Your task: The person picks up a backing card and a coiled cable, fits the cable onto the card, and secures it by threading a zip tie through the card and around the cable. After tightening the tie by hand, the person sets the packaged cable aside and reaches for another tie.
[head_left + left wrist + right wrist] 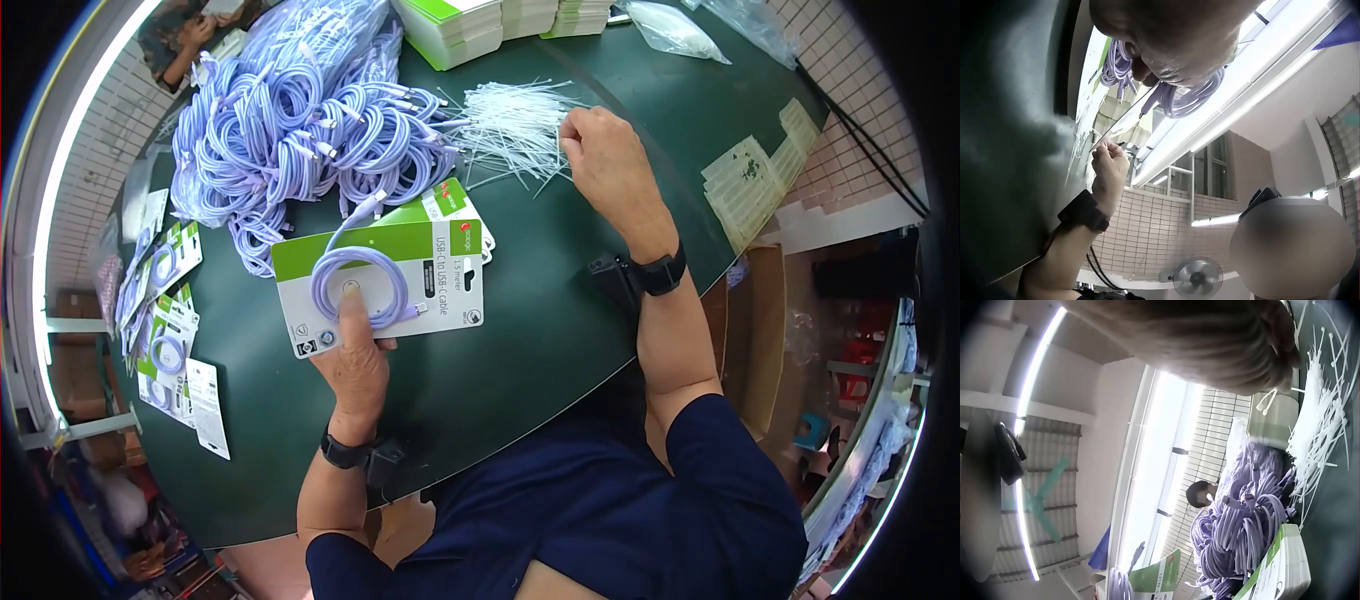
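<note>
My left hand holds a white and green USB-C cable card, its thumb lying over the front inside a coiled lilac cable. One plug end of the cable sticks up past the card's top edge. At the right side of a loose heap of white cable ties, my right hand has its fingers bent together. In the right wrist view, thin cable ties stick out from under those fingertips. Behind the held card lies a stack of similar cards, partly hidden.
A large mound of coiled lilac cables fills the table's back left. Stacked card packs stand at the back. Cards with cables lie at the left edge. A translucent plastic tray and a clear bag lie toward the right.
</note>
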The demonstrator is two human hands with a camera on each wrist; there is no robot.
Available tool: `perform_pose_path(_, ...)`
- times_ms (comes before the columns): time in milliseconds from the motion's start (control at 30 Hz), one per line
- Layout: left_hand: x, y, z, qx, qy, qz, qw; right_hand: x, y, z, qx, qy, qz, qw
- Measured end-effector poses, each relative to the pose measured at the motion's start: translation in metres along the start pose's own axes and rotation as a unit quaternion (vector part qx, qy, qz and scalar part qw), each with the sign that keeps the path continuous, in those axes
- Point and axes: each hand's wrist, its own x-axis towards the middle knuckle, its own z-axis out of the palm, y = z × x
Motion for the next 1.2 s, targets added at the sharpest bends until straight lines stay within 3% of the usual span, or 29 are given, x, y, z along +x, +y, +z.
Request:
perform_pose_path(100,-0.004,0.001,0.002,0.006,-0.006,0.034,0.999,-0.001,0.0,0.003,-0.006,0.021,0.005,1.0)
perform_pose_path(233,-0.009,-0.005,-0.001,0.026,-0.02,0.065,0.997,0.0,0.003,-0.003,-0.11,-0.042,0.04,0.992)
perform_pose_path(333,-0.012,-0.002,-0.006,0.056,-0.076,0.074,0.993,0.004,-0.005,-0.007,0.05,0.042,0.003,0.998)
perform_pose_path(367,-0.013,-0.003,-0.007,0.049,-0.07,0.075,0.993,0.005,-0.004,-0.005,0.046,0.041,-0.004,0.998)
perform_pose_path(467,-0.017,-0.007,-0.008,0.06,-0.079,0.047,0.994,-0.001,0.003,0.008,0.063,-0.082,-0.014,0.995)
perform_pose_path(500,-0.017,-0.007,-0.007,0.055,-0.076,0.047,0.994,-0.001,-0.002,0.003,0.059,-0.083,-0.018,0.995)
perform_pose_path(533,-0.017,-0.004,-0.006,0.059,-0.075,0.035,0.995,0.001,-0.009,-0.005,0.16,-0.13,0.028,0.978)
perform_pose_path(600,-0.019,0.0,-0.006,0.069,-0.072,0.009,0.995,0.005,-0.025,-0.019,0.353,-0.221,0.121,0.901)
perform_pose_path(633,-0.019,0.0,-0.007,0.068,-0.068,0.01,0.995,0.004,-0.03,-0.021,0.353,-0.224,0.118,0.901)
perform_pose_path(733,-0.02,0.001,-0.013,0.076,-0.135,0.059,0.986,-0.001,-0.041,-0.022,0.489,-0.244,0.089,0.832)
perform_pose_path(767,-0.022,-0.008,-0.016,0.079,-0.134,0.058,0.986,-0.003,-0.044,-0.021,0.491,-0.245,0.09,0.831)
perform_pose_path(867,-0.029,-0.052,-0.029,-0.058,-0.154,0.147,0.975,-0.009,-0.052,-0.017,0.546,-0.23,0.045,0.804)
perform_pose_path(900,-0.023,-0.035,-0.03,-0.055,-0.155,0.146,0.976,-0.01,-0.054,-0.015,0.548,-0.23,0.047,0.803)
perform_pose_path(933,-0.015,-0.012,-0.037,0.099,-0.223,0.293,0.924,-0.011,-0.056,-0.013,0.563,-0.218,0.0,0.797)
perform_pose_path(967,-0.009,0.008,-0.037,0.247,-0.28,0.426,0.824,-0.013,-0.058,-0.012,0.575,-0.205,-0.047,0.79)
perform_pose_path(1033,-0.011,0.023,-0.025,0.242,-0.291,0.45,0.809,-0.014,-0.059,-0.011,0.588,-0.191,-0.091,0.781)
perform_pose_path(1133,-0.02,0.031,-0.015,0.232,-0.303,0.491,0.783,-0.012,-0.06,-0.014,0.472,-0.157,-0.255,0.829)
perform_pose_path(1200,-0.023,0.033,-0.016,0.248,-0.327,0.507,0.758,-0.014,-0.064,-0.017,0.468,-0.169,-0.261,0.827)
